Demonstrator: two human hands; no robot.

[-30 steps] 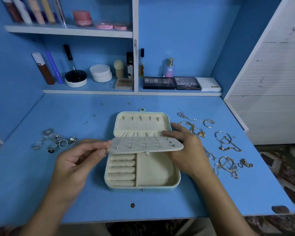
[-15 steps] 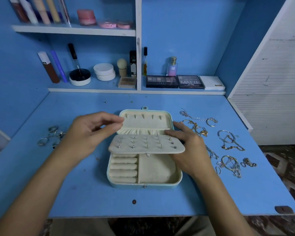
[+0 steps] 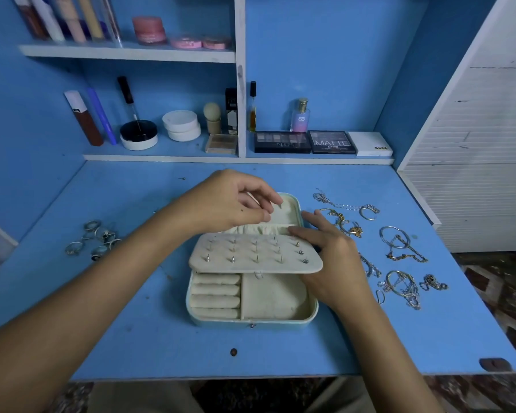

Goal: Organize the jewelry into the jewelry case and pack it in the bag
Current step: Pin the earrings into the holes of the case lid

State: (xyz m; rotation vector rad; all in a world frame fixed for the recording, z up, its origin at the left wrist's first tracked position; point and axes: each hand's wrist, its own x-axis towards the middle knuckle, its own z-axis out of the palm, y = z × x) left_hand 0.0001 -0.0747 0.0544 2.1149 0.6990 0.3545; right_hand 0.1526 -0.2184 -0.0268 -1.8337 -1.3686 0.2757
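L grip [image 3: 236, 201] moved over case [image 3: 251, 318].

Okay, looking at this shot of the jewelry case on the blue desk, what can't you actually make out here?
All in the head view:
- Lid interior of the pale blue, cream-lined jewelry case: mostly covered by the left hand.
- Anything pinched in that hand's fingertips: too small to tell.
- Back of the case's lower compartments: hidden under the cream earring panel, which the right hand touches.
- The bag: not in view.
- Silver rings: designs too small.

The left hand [image 3: 230, 204] has left the earring panel's [image 3: 255, 254] left end and reached over the case lid [image 3: 286, 210].
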